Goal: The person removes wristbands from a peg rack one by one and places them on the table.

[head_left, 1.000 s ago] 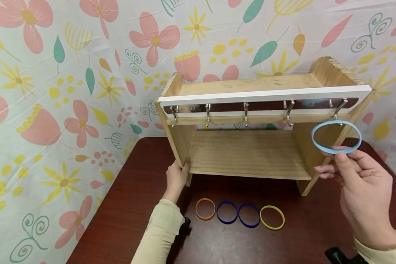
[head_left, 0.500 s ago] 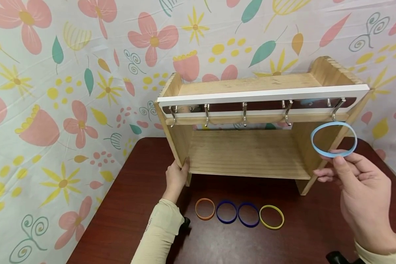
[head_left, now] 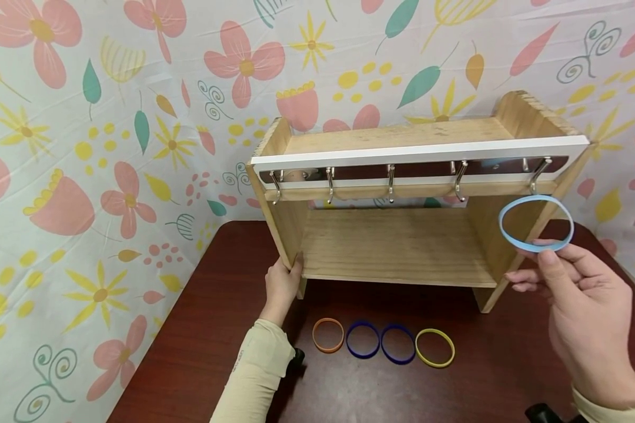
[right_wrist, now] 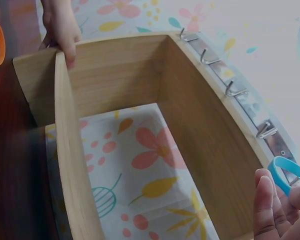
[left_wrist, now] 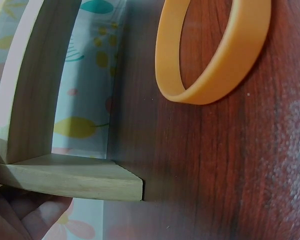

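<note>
My right hand (head_left: 587, 317) pinches a light blue silicone wristband (head_left: 565, 242) between thumb and fingers. Its upper edge sits just below the rightmost metal hook (head_left: 540, 175); whether they touch I cannot tell. The right wrist view shows the same wristband (right_wrist: 277, 172) beside the end of the hook strip. With my left hand (head_left: 281, 288) I grip the lower left side of a wooden shelf (head_left: 402, 244), thumb on the inner side. An orange wristband (head_left: 328, 335), two dark blue wristbands (head_left: 363, 356) and a yellow wristband (head_left: 435, 366) lie in a row before the shelf.
A white-edged hook rail (head_left: 423, 150) with several double hooks runs along the shelf's upper front. Everything stands on a dark red-brown table (head_left: 217, 352). Behind it hangs a flower-patterned cloth (head_left: 153, 106).
The light blue wristband has tilted slightly, so its opening faces me more, and it stays just under the rightmost hook. My left hand keeps its grip on the shelf; the other wristbands have not moved.
</note>
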